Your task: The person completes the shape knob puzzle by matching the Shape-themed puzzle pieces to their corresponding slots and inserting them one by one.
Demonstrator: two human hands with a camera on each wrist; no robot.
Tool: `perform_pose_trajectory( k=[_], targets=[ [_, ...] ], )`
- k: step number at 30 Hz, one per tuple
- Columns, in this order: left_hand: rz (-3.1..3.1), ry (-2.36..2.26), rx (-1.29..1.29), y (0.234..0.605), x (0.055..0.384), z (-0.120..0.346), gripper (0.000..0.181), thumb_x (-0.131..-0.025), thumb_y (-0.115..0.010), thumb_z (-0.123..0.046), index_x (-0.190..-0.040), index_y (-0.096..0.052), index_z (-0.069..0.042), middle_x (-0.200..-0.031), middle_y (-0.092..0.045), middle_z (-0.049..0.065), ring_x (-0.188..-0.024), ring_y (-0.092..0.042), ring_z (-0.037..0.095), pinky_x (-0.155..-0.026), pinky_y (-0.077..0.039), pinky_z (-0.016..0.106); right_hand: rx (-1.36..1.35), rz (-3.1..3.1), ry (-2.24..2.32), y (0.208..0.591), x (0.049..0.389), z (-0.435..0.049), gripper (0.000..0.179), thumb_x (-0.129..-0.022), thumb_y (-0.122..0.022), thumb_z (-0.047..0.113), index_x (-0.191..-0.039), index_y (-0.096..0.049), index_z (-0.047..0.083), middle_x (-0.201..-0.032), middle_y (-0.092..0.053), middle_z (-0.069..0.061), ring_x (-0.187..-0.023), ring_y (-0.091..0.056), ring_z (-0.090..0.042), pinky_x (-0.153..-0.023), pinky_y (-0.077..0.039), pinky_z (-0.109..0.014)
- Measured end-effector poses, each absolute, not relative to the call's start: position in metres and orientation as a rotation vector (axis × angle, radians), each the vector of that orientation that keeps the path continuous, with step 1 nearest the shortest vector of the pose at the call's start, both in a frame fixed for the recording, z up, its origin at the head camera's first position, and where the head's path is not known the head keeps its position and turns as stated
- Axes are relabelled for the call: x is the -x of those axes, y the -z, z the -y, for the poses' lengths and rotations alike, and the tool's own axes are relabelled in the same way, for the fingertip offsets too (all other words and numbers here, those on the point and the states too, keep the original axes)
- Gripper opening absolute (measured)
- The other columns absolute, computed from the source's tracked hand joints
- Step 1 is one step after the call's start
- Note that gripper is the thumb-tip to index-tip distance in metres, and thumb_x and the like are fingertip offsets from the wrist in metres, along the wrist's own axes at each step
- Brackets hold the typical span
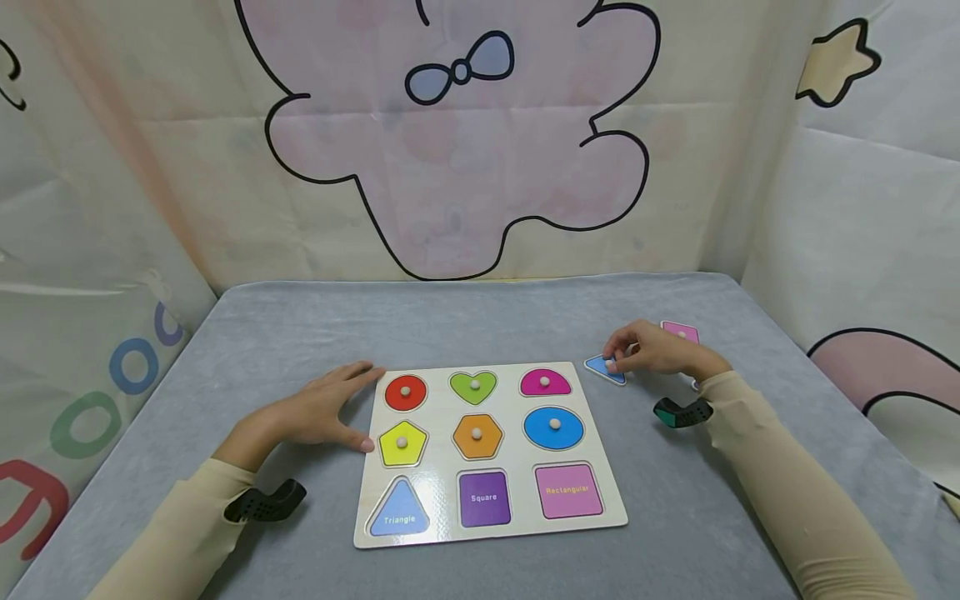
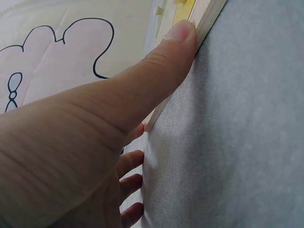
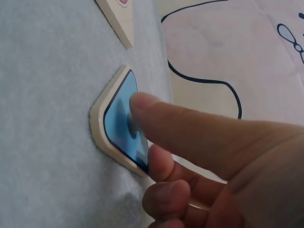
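Note:
A wooden shape puzzle board (image 1: 438, 533) lies on the table. At its left edge my left hand (image 1: 322, 410) is spread, thumb on the board's rim and index fingertip at the top-left corner; the left wrist view shows the thumb (image 2: 175, 45) on the wooden edge. Beyond the board's top-right corner my right hand (image 1: 656, 348) pinches a blue triangle piece (image 1: 596, 365) by its knob. In the right wrist view that triangle piece (image 3: 118, 116) stays close to the cloth, its knob partly hidden behind the thumb (image 3: 147, 102).
Behind the right hand lies a pink rectangular piece (image 1: 678, 331), and another piece is mostly hidden under the wrist. Knobbed pieces fill the board's upper two rows, such as the orange hexagon (image 1: 477, 446). The bottom row shows labelled recesses: triangle (image 1: 401, 504), square (image 1: 484, 508) and rectangle (image 1: 567, 500).

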State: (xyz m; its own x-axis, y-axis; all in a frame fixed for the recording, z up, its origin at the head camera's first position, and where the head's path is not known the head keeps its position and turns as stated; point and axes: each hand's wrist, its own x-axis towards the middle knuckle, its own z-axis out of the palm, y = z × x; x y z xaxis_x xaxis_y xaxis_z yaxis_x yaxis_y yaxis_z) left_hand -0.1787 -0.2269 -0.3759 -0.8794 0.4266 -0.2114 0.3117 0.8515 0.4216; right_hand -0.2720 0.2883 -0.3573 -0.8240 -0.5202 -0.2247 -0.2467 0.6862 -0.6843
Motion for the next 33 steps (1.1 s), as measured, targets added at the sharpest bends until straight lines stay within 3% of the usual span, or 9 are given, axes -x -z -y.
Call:
perform_pose_trajectory(
  k=[20, 33],
  targets=[
    [-2.724, -0.554, -0.558, 0.3778, 0.1788, 0.2279, 0.112, -0.071, -0.085, -0.057, -0.16, -0.031, -0.015, -0.164, -0.027, 0.022, -0.148, -0.028, 0.05, -0.111, -0.03, 0.075, 0.628, -2.506, 0.917, 0.3594, 0.2726, -0.2885, 0.013, -0.09, -0.075, 0.008, -0.097, -0.07, -0.001, -0.077, -0.054, -0.004, -0.072, -0.049, -0.011, -0.063, -0.04, -0.021],
    [-2.727, -0.559, -0.566, 0.3756, 0.1787, 0.2278, 0.111, -0.071, -0.085, -0.058, -0.16, -0.031, -0.016, -0.164, -0.028, 0.021, -0.148, -0.028, 0.049, -0.111, -0.03, 0.075, 0.63, -2.53, 0.925, 0.3571, 0.2713, -0.2872, 0.012, -0.094, -0.071, 0.011, -0.098, -0.07, 0.0, -0.078, -0.052, -0.001, -0.077, -0.051, -0.012, -0.065, -0.041, -0.022]
  ],
)
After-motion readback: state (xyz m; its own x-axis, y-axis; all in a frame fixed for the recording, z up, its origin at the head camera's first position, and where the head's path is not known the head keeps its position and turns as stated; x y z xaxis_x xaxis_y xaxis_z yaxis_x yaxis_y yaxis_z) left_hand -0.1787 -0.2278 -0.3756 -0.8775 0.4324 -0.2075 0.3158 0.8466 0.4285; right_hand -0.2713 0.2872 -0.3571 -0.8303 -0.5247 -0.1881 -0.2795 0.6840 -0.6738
